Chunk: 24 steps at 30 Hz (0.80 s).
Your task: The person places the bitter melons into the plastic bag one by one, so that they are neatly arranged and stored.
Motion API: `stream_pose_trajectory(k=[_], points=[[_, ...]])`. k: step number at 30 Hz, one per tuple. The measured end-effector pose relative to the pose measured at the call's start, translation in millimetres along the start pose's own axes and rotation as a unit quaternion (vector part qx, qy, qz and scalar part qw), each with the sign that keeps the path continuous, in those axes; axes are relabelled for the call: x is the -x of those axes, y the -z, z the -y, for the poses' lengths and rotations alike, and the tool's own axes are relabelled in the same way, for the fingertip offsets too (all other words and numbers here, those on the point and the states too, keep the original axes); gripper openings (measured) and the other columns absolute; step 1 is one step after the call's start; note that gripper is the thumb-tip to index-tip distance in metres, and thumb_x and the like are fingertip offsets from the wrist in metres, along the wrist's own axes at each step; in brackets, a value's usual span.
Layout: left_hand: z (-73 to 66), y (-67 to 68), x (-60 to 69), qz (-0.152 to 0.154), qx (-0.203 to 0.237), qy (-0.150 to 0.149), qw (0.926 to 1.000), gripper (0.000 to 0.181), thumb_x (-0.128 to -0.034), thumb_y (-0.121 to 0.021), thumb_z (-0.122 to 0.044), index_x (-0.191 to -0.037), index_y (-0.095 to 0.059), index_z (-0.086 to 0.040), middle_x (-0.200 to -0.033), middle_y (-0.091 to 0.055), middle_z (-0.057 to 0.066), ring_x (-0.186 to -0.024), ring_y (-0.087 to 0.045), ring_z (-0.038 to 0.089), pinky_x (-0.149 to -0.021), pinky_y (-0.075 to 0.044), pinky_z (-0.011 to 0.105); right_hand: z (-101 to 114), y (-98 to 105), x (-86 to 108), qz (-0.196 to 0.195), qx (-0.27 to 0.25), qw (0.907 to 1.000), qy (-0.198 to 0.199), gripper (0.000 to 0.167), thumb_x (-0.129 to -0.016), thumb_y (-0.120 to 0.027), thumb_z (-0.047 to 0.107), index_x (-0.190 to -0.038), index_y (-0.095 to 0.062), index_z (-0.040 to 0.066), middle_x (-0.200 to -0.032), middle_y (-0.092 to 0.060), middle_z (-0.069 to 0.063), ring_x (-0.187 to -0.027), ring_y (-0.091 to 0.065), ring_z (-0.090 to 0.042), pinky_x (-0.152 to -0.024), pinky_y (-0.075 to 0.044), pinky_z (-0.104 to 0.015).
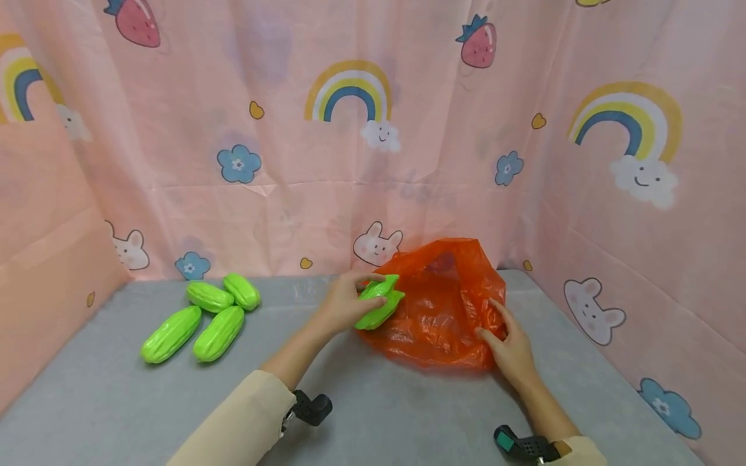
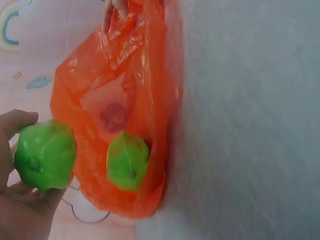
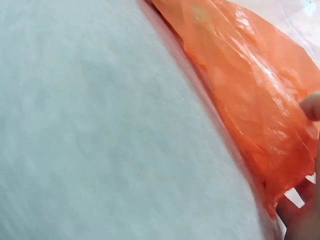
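Observation:
In the head view my left hand (image 1: 344, 303) grips a bright green, ridged star fruit (image 1: 379, 312) at the left side of an orange plastic bag's mouth. The left wrist view shows this fruit end-on, a small stem nub facing the camera. Another green fruit (image 2: 128, 162) shows within the orange bag (image 2: 82, 90), low in its opening. My right hand (image 1: 514, 348) pinches the bag's right edge between thumb and fingers, holding the mouth spread; in the right wrist view, bag film (image 3: 250, 95) covers part of those fingers.
Several more green star fruits (image 1: 214, 334) lie grouped on the left of the grey table (image 1: 373, 414). A pink printed curtain (image 1: 280, 213) hangs behind the table and along both sides. Each wrist wears a black strap device (image 1: 313, 409).

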State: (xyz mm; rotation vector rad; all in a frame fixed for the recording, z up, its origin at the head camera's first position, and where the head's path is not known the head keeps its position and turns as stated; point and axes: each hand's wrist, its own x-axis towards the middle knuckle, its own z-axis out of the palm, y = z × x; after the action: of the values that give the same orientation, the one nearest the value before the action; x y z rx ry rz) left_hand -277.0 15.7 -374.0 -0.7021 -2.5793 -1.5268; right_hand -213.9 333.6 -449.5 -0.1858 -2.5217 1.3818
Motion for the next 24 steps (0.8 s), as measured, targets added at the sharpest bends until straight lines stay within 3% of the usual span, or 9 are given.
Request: stream_pose_trajectory(k=[5, 9, 13, 24], points=[[-6.4, -12.8, -5.7, 0.018, -0.004, 0.026, 0.9995, 0.035, -0.0903, -0.074, -0.019, -0.125, -0.071, -0.014, -0.126, -0.067, 0.009, -0.102, -0.061, 0.025, -0.086, -0.058, 0.036, 8, 17, -2.0, 0.065, -0.025, 0.9975, -0.013, 0.065, -0.103, -0.057, 0.026, -0.160, -0.028, 0.014, -0.160, -0.033, -0.021, -0.132, -0.046, -0.038, -0.098, -0.056, -0.035], [-9.4, -22.7, -8.5, 0.038, -0.010, 0.041, 0.9984, 0.036, -0.0909, -0.074, -0.019, -0.126, -0.070, -0.014, -0.121, -0.065, 0.008, -0.096, -0.058, 0.021, -0.076, -0.056, 0.030, 10, 34, -5.9, 0.089, -0.002, 0.9952, 0.041, 0.066, -0.101, -0.059, 0.018, -0.159, -0.029, 0.009, -0.159, -0.034, -0.025, -0.128, -0.052, -0.043, -0.084, -0.056, -0.020], [-12.9, -31.0, -10.2, 0.054, -0.013, 0.038, 0.9977, 0.035, -0.0906, -0.074, -0.018, -0.125, -0.071, -0.012, -0.121, -0.067, 0.009, -0.096, -0.058, 0.021, -0.076, -0.055, 0.030, 11, 44, -9.6, 0.104, -0.005, 0.9913, 0.081, 0.065, -0.100, -0.059, 0.012, -0.158, -0.029, 0.008, -0.160, -0.033, -0.026, -0.127, -0.055, -0.047, -0.082, -0.058, -0.021], [-10.5, -52.5, -14.7, 0.078, -0.055, 0.020, 0.9952, 0.035, -0.0898, -0.075, -0.019, -0.123, -0.072, -0.010, -0.117, -0.066, 0.004, -0.092, -0.057, 0.016, -0.075, -0.055, 0.024, 16, 53, -10.1, 0.129, 0.005, 0.9869, 0.097, 0.069, -0.098, -0.062, 0.010, -0.158, -0.029, 0.006, -0.158, -0.035, -0.026, -0.135, -0.047, -0.051, -0.088, -0.060, -0.027]])
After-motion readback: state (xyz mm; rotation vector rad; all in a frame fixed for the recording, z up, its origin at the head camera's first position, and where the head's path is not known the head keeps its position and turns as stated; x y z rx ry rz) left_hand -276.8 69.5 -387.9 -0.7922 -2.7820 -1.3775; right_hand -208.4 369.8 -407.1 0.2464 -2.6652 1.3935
